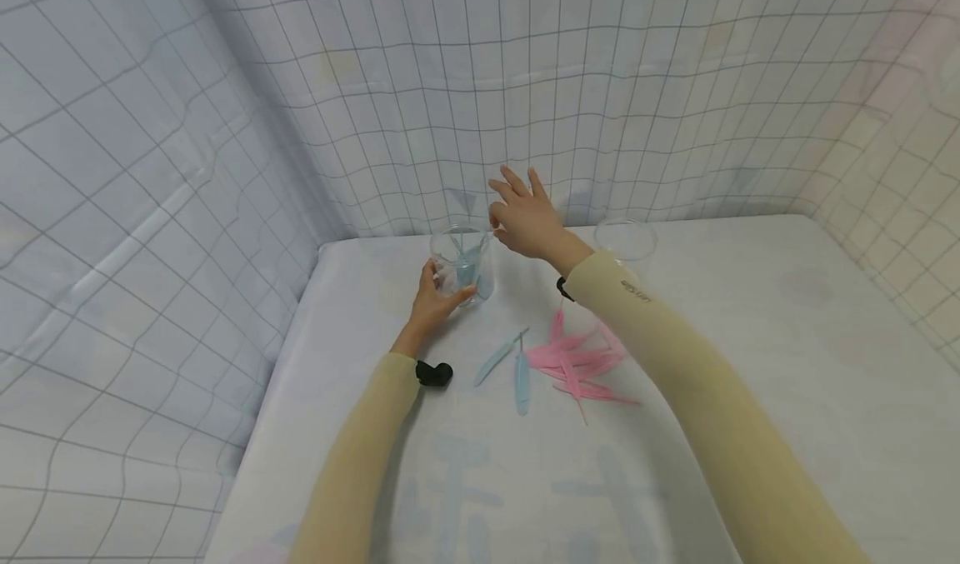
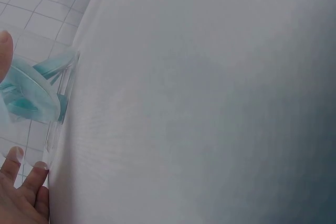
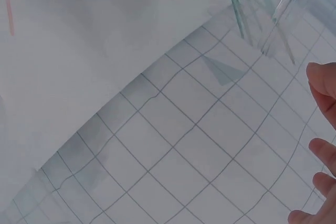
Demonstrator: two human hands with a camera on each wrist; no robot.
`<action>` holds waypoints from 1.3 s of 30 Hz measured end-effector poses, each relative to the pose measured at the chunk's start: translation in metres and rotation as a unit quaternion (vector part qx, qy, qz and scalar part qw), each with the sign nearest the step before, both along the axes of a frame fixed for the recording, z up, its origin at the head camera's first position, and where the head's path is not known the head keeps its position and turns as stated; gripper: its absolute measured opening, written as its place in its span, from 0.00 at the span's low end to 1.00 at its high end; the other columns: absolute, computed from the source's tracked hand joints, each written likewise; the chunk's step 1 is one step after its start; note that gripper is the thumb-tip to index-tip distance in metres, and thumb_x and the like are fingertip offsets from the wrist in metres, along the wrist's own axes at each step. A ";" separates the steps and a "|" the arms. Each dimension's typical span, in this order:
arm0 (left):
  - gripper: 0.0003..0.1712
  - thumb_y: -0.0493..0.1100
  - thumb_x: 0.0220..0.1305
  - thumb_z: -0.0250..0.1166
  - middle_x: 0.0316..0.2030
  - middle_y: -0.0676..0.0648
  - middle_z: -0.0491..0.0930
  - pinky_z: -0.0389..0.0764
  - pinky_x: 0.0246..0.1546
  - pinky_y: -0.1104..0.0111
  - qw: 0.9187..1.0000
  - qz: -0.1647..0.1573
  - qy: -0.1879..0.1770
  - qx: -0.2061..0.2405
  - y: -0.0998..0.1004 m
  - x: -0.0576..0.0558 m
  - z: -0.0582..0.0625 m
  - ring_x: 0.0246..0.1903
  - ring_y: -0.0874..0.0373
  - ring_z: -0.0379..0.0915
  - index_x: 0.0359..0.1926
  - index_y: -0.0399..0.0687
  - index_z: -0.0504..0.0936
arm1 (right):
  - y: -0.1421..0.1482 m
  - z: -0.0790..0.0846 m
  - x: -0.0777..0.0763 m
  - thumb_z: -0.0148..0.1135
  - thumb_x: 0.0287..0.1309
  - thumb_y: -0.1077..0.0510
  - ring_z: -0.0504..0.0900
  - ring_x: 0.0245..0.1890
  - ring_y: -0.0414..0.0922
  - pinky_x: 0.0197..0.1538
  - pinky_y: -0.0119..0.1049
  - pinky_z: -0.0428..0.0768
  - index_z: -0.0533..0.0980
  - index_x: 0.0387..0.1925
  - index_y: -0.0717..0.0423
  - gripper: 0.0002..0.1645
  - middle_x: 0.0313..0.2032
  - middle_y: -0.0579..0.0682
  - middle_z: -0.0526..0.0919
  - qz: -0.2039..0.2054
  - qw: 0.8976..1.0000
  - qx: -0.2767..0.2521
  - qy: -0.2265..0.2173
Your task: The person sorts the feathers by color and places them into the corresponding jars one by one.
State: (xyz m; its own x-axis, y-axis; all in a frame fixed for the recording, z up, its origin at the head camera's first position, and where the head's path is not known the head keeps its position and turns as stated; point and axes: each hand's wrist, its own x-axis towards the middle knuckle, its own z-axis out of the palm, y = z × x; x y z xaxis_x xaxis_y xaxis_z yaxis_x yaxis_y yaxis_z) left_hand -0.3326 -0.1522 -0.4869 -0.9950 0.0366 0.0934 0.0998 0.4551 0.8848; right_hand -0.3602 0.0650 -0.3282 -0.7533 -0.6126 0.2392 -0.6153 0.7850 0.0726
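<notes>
My left hand (image 1: 437,304) grips a clear plastic cup (image 1: 487,279) from its near left side, with the thumb in front. Light blue feathers (image 1: 468,266) stand inside the cup, and their shafts reach toward the rim. The left wrist view shows these feathers (image 2: 39,90) through the clear wall, between thumb and fingers. My right hand (image 1: 527,221) hovers just right of the cup's rim. Its thumb and index finger are close together while the other fingers spread out; nothing shows between them. Two blue feathers (image 1: 522,383) lie on the table nearer to me.
A pile of pink feathers (image 1: 573,362) lies beside the loose blue ones, below the right forearm. Another clear cup (image 1: 626,239) stands at the back right, partly hidden by the right arm. A gridded cloth (image 1: 555,89) hangs behind the white table (image 1: 750,339).
</notes>
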 end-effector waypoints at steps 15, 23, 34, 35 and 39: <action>0.58 0.58 0.56 0.68 0.71 0.41 0.45 0.57 0.63 0.51 1.000 0.001 -0.015 -0.019 0.001 0.002 0.001 0.68 0.44 0.49 0.74 0.50 0.39 | 0.038 -0.052 0.000 0.65 0.58 0.47 0.48 0.70 0.59 0.66 0.59 0.45 0.80 0.37 0.49 0.12 0.65 0.58 0.65 0.005 0.981 -0.136 -0.136; 0.57 0.58 0.57 0.68 0.71 0.42 0.45 0.56 0.63 0.52 1.000 0.007 -0.017 -0.021 0.004 0.006 0.002 0.68 0.45 0.49 0.74 0.50 0.39 | 0.052 -0.087 0.005 0.68 0.56 0.50 0.49 0.68 0.65 0.64 0.64 0.46 0.81 0.35 0.50 0.09 0.64 0.61 0.66 0.033 0.960 -0.177 -0.215; 0.57 0.57 0.57 0.68 0.71 0.41 0.46 0.56 0.63 0.52 1.000 0.005 -0.011 -0.022 0.003 0.008 0.002 0.68 0.45 0.48 0.73 0.49 0.39 | 0.060 -0.112 0.018 0.71 0.51 0.50 0.42 0.69 0.65 0.64 0.64 0.40 0.83 0.33 0.45 0.07 0.67 0.61 0.62 0.072 0.937 -0.164 -0.299; 0.57 0.57 0.57 0.68 0.71 0.42 0.45 0.56 0.63 0.52 1.000 0.005 -0.012 -0.023 0.003 0.008 0.002 0.68 0.45 0.48 0.73 0.49 0.39 | 0.060 -0.113 0.019 0.71 0.51 0.50 0.42 0.69 0.65 0.64 0.64 0.40 0.83 0.33 0.45 0.07 0.67 0.61 0.62 0.077 0.936 -0.161 -0.302; 0.58 0.58 0.57 0.68 0.71 0.41 0.45 0.56 0.63 0.52 1.000 0.005 -0.014 -0.023 0.004 0.007 0.001 0.68 0.45 0.48 0.73 0.49 0.39 | 0.061 -0.119 0.024 0.72 0.50 0.52 0.41 0.68 0.67 0.64 0.65 0.39 0.83 0.33 0.45 0.07 0.67 0.62 0.61 0.093 0.933 -0.153 -0.312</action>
State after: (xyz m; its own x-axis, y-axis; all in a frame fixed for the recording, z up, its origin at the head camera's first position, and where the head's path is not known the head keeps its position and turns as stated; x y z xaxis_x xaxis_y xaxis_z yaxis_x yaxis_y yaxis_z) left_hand -0.3255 -0.1481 -0.4859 -0.9974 0.0308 0.0647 0.0715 0.4964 0.8651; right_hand -0.3363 0.1264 -0.4475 -0.6919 -0.7216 -0.0252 -0.5907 0.5858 -0.5549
